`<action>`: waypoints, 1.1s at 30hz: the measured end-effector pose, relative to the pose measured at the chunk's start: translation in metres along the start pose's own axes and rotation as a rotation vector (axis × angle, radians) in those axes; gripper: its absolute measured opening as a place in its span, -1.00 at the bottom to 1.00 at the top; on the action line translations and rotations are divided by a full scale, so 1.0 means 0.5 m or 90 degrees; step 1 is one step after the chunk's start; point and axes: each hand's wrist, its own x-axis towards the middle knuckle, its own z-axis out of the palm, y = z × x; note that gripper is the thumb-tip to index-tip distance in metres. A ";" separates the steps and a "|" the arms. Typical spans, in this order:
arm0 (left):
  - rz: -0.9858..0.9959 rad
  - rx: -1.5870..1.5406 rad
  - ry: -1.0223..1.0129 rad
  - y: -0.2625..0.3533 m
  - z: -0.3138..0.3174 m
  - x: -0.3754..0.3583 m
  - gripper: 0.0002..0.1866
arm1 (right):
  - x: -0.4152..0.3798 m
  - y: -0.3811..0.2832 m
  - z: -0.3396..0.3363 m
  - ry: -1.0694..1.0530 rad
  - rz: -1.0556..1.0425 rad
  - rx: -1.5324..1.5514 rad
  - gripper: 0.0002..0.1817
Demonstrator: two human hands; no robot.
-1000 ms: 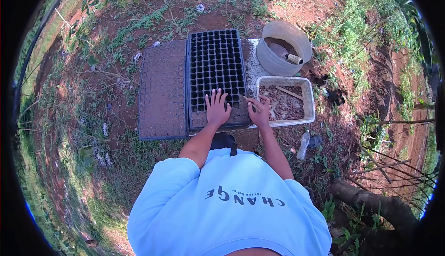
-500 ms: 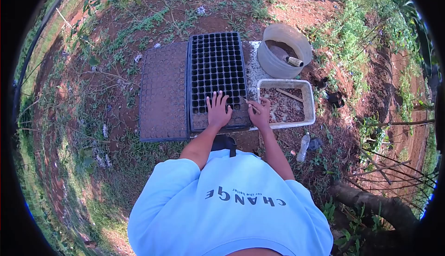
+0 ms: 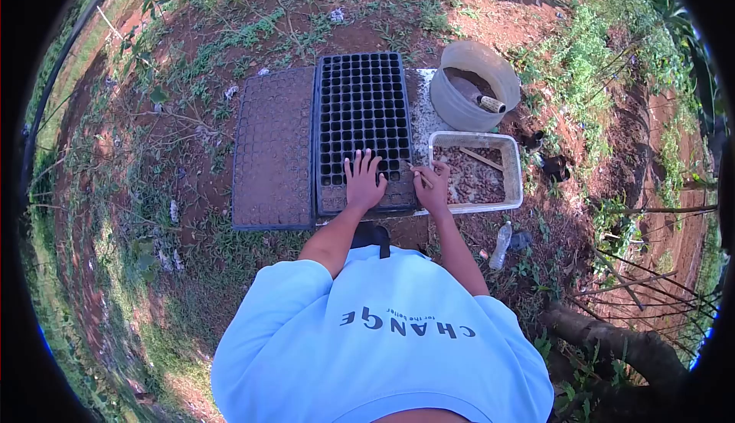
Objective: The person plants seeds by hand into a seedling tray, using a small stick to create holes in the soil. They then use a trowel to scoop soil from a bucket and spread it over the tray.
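Observation:
My left hand (image 3: 366, 182) lies with its fingers spread over the near part of a black seedling tray (image 3: 364, 53). Most of this tray's cells look dark and hollow, while the rows closest to me are filled with brown soil. At the tray's right edge, my right hand (image 3: 433, 189) is closed around a thin stick (image 3: 426, 181), whose tip points toward the cells. Just right of that hand sits a white rectangular basin (image 3: 514, 170) holding small reddish-brown and pale pieces. A flat wooden strip (image 3: 481, 158) rests across the contents.
A second tray (image 3: 274, 147), full of soil, adjoins on the left. Behind the basin stands a translucent round tub (image 3: 467, 113) with soil and a pale-handled tool (image 3: 491, 104) inside. A plastic bottle (image 3: 501, 245) lies on the ground, and a thick branch (image 3: 612, 335) is at lower right.
The view has shifted slightly, moving the trays and basin a little to the right in the picture. Both hands keep nearly the same pose, the right one still gripping the thin stick.

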 end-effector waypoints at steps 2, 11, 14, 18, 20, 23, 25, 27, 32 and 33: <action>0.006 0.006 0.012 0.000 -0.001 0.000 -0.44 | 0.001 -0.003 -0.001 0.008 0.016 0.017 -0.84; 0.000 -0.008 0.006 0.001 -0.003 0.003 -0.44 | 0.007 -0.011 -0.005 -0.001 0.003 0.000 -0.83; -0.002 -0.006 0.008 0.002 0.000 0.003 -0.45 | 0.004 -0.015 -0.008 0.014 -0.008 -0.008 -0.83; 0.004 -0.008 0.017 0.001 -0.003 0.001 -0.45 | 0.003 -0.013 -0.006 0.008 -0.009 -0.006 -0.81; 0.006 -0.011 0.014 0.003 -0.005 0.001 -0.45 | 0.003 -0.014 -0.008 0.014 -0.009 -0.005 -0.81; 0.005 -0.006 0.007 0.003 -0.005 0.001 -0.45 | 0.002 -0.013 -0.009 -0.020 0.001 -0.002 -0.81; 0.002 -0.005 0.008 0.003 -0.005 0.002 -0.45 | 0.003 -0.012 -0.008 -0.007 -0.014 -0.012 -0.81; 0.003 -0.006 0.005 0.003 -0.006 0.002 -0.45 | 0.002 -0.013 -0.007 -0.006 -0.015 -0.013 -0.81; -0.005 -0.013 -0.020 0.004 -0.010 0.004 -0.44 | 0.005 -0.012 -0.008 -0.017 -0.020 -0.019 -0.80; -0.006 -0.012 -0.022 0.005 -0.011 0.004 -0.44 | 0.005 -0.014 -0.007 -0.001 -0.019 -0.015 -0.80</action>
